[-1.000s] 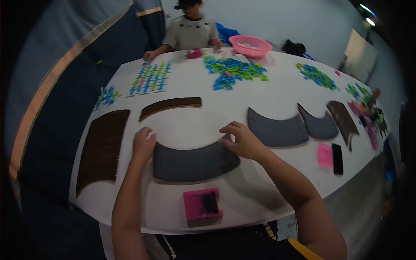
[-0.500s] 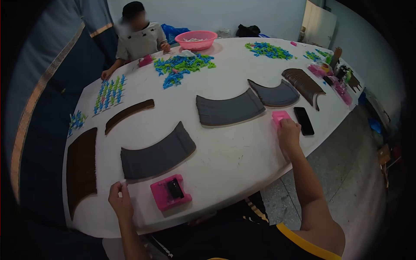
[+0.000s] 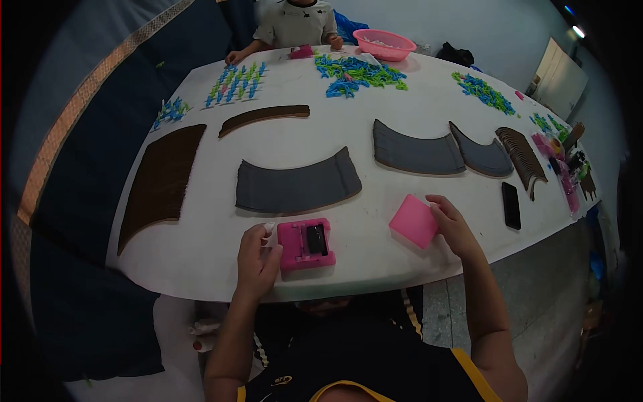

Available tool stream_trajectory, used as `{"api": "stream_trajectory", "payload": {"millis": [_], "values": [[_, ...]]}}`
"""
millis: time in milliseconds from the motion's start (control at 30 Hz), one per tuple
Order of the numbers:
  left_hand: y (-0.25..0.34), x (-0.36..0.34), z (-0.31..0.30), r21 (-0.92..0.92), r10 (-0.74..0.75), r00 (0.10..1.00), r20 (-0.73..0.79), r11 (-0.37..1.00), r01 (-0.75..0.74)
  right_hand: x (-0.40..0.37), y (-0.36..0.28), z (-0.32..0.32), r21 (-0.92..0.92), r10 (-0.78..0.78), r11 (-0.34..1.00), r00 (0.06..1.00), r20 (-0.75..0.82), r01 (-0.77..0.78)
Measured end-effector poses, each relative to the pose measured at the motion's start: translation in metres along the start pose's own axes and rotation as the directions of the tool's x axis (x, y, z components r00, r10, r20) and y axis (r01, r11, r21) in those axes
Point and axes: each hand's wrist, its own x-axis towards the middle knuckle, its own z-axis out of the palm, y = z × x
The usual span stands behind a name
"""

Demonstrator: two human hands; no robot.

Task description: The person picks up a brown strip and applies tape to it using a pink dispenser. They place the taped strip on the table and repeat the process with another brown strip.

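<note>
My right hand [image 3: 455, 228] grips a flat pink square piece [image 3: 415, 221] by its right edge, tilted over the table. My left hand [image 3: 258, 262] is closed, fingers curled, with a small whitish piece [image 3: 270, 230] showing at the fingertips; I cannot tell what it is. Just right of that hand sits a pink box-like device [image 3: 305, 262] with a black roller-shaped part [image 3: 315, 240] in it. Behind the device lies a dark grey curved sheet [image 3: 295, 189] with a wavy edge.
More grey curved sheets [image 3: 415, 153] lie to the right, near a black phone [image 3: 511, 206]. Brown sheets [image 3: 161, 177] lie left. Blue and green clips [image 3: 365, 75] are heaped at the back, by a pink basin [image 3: 383, 47]. Another person [image 3: 295, 27] sits across the table.
The view has shifted, so the table appears higher. My right hand has brought the pink square away from the phone, leftwards. My left hand has moved right, close beside the pink device.
</note>
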Motion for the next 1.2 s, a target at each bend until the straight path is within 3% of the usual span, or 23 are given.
{"api": "stream_trajectory", "payload": {"millis": [33,67,100,167,300,367,500,567,667,867,933,967,1000,1067,1200], "values": [[0.000,-0.001,0.000,-0.004,-0.001,1.000,0.015,1.000,0.001,0.003,0.011,-0.001,-0.361,-0.197,0.917,0.980,-0.041,0.169],[0.002,-0.001,0.000,-0.004,-0.009,1.000,0.009,1.000,0.009,0.006,0.016,0.000,-0.673,-0.392,0.681,0.920,-0.004,0.287],[0.004,-0.001,0.001,-0.060,-0.066,0.997,0.025,0.996,0.068,-0.004,-0.001,0.013,-0.676,-0.390,0.678,0.921,0.003,0.289],[0.004,-0.003,0.001,-0.116,-0.129,0.991,0.045,0.984,0.133,-0.035,-0.045,0.051,-0.910,-0.312,0.353,0.945,0.102,0.215],[0.000,-0.004,0.001,-0.173,-0.141,0.988,0.067,0.973,0.151,-0.012,-0.048,0.065,-0.895,-0.375,0.355,0.918,0.128,0.270],[-0.002,-0.005,0.002,-0.193,-0.166,0.983,0.077,0.965,0.178,-0.009,-0.061,0.094,-0.658,-0.446,0.532,0.837,0.318,0.533],[-0.011,-0.010,0.004,-0.272,-0.200,0.977,0.079,0.938,0.214,-0.009,-0.067,0.166,-0.576,-0.430,0.492,0.757,0.491,0.653],[-0.009,-0.009,0.003,-0.271,-0.200,0.978,0.066,0.939,0.210,0.001,-0.057,0.189,-0.541,-0.405,0.387,0.665,0.628,0.747],[0.000,-0.007,0.000,-0.330,-0.250,0.965,0.078,0.907,0.262,0.008,-0.052,0.206,-0.586,-0.342,0.312,0.664,0.665,0.747],[0.004,-0.006,0.000,-0.343,-0.215,0.975,0.056,0.913,0.221,0.012,-0.049,0.218,-0.578,-0.318,0.312,0.656,0.684,0.754],[0.006,-0.006,-0.001,-0.369,-0.320,0.942,0.098,0.867,0.334,0.014,-0.048,0.219,-0.572,-0.319,0.319,0.653,0.686,0.756],[0.004,-0.005,0.002,-0.377,-0.282,0.957,0.076,0.880,0.289,0.014,-0.048,0.214,-0.549,-0.318,0.323,0.635,0.704,0.771],[0.000,-0.005,0.004,-0.388,-0.239,0.969,0.057,0.889,0.242,0.011,-0.047,0.211,-0.604,-0.321,0.320,0.684,0.655,0.729],[-0.007,-0.007,0.003,-0.408,-0.258,0.962,0.086,0.872,0.270,0.005,-0.045,0.202,-0.542,-0.390,0.269,0.604,0.695,0.797],[-0.028,-0.012,0.003,-0.345,-0.207,0.975,0.081,0.912,0.222,0.001,-0.055,0.146,-0.556,-0.504,0.379,0.669,0.547,0.740]]}}
